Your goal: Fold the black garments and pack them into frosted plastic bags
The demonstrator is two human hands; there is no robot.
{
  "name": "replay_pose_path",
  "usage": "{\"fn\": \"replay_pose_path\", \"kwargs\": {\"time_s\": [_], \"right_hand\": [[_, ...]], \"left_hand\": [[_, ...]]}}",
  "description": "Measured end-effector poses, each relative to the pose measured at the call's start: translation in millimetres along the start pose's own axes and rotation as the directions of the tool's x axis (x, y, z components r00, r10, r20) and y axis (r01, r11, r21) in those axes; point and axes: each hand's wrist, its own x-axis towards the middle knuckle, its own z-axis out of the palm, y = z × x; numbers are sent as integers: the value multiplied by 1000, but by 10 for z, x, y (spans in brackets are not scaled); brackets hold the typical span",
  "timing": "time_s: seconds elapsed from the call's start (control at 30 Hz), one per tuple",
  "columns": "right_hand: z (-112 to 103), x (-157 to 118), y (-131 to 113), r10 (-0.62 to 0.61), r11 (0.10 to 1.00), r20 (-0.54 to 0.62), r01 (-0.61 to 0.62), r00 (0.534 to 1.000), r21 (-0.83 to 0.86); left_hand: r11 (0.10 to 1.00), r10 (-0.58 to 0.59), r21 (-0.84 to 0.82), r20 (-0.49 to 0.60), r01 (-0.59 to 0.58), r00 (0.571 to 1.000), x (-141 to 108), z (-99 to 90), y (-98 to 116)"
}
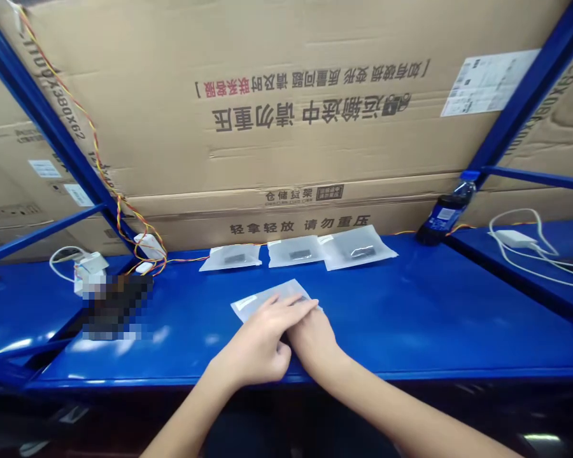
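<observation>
A frosted plastic bag (248, 304) with a small white label lies on the blue shelf, partly covered by both hands. My left hand (262, 337) reaches over it with its fingers stretched out, and they lie across the back of my right hand (315, 334). My right hand rests at the bag's right side; its fingers are hidden under my left hand. Behind them stand in a row three more frosted bags: a left one (214, 259), a middle one (281, 248) and a larger right one (377, 254). Each has a dark flat item inside.
The blue shelf (410, 324) backs onto large cardboard boxes (286, 152). A dark-liquid bottle (446, 213) leans by the right post. To the left are twisted red-yellow wires (95, 143), a white adapter (90, 267) and a blurred dark object (117, 308). White cable (510, 254) lies far right.
</observation>
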Motion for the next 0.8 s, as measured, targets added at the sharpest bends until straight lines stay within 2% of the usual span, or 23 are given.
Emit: {"fn": "replay_pose_path", "kwargs": {"time_s": [0.13, 0.23, 0.37, 0.43, 0.57, 0.67, 0.73, 0.8], "right_hand": [[-78, 123, -17, 61, 998, 3, -61, 998, 27], [-171, 54, 42, 89, 994, 0, -88, 996, 64], [-210, -16, 31, 112, 987, -56, -104, 992, 125], [-173, 29, 24, 103, 990, -77, -95, 992, 101], [-96, 161, 150, 60, 998, -33, -59, 998, 39], [-111, 135, 340, -46, 991, -4, 46, 999, 125], [-121, 52, 447, -141, 963, -9, 139, 990, 229], [-90, -40, 501, -179, 950, -36, 182, 983, 254]], "left_hand": [[991, 46, 132, -188, -21, 981, -102, 47, -154], [967, 28, 252, -258, 40, 966, -265, 90, -257], [960, 13, 270, -312, 76, 950, -378, 178, -209], [959, 23, 274, -334, 73, 942, -373, 219, -145], [956, -14, 271, -335, 110, 942, -398, 233, -106], [941, -26, 314, -310, 128, 950, -499, 203, -178], [918, 23, 382, -316, 105, 948, -572, 194, -233], [887, 104, 457, -336, 66, 936, -618, 201, -260]]}}
